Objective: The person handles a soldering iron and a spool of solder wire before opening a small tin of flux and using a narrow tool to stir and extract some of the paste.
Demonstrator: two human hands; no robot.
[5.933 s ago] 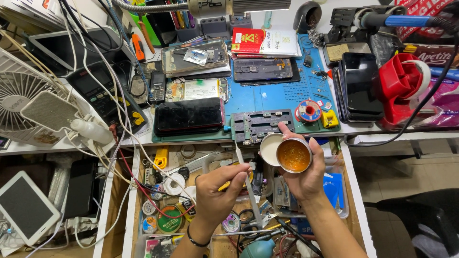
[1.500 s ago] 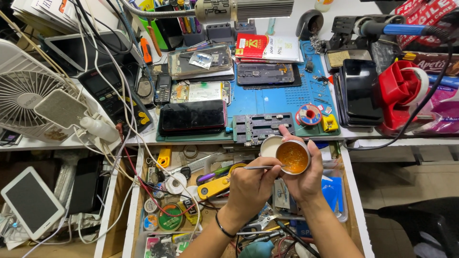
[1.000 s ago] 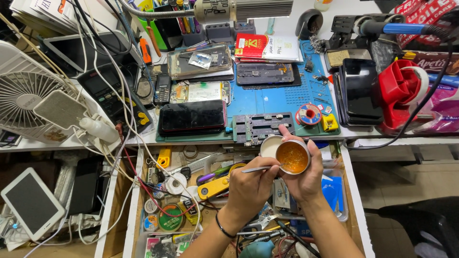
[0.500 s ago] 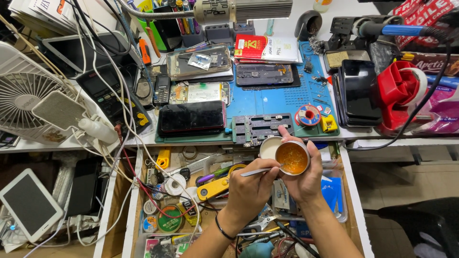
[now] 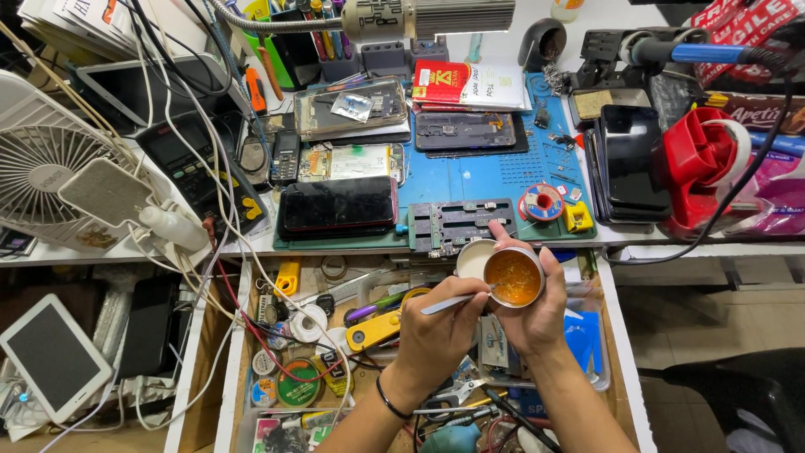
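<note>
Right now the right hand (image 5: 528, 315) is cupping a small round tin (image 5: 513, 277) of amber paste, fingers curled closed around its wall and the thumb lying along its far rim, so the open top is facing up. Its pale lid (image 5: 472, 257) is sitting just beside the tin on the left, touching it, apparently pinched in the same hand. The left hand (image 5: 440, 331) is closing in a pinch grip on slim metal tweezers (image 5: 457, 302), whose tip is reaching to the tin's near-left rim; whether it is touching the paste cannot be told. A dark band is circling the left wrist.

Both hands are hovering over an open drawer (image 5: 243, 335) crammed with tools, just below the front edge of the worktop. In the drawer, left of the hands, a yellow-handled tool (image 5: 373, 330) and a white tape roll (image 5: 309, 322) are lying among cables.

On the worktop, a blue work mat (image 5: 470, 180) is carrying a black phone (image 5: 337, 206) at its front left and a metal fixture plate (image 5: 461, 225) near the front edge, just beyond the tin. A solder spool (image 5: 542, 202) is sitting to the right of that plate. A white desk fan (image 5: 50, 176) is standing at the worktop's left edge, and a red tape dispenser (image 5: 704, 164) near the right edge.
</note>
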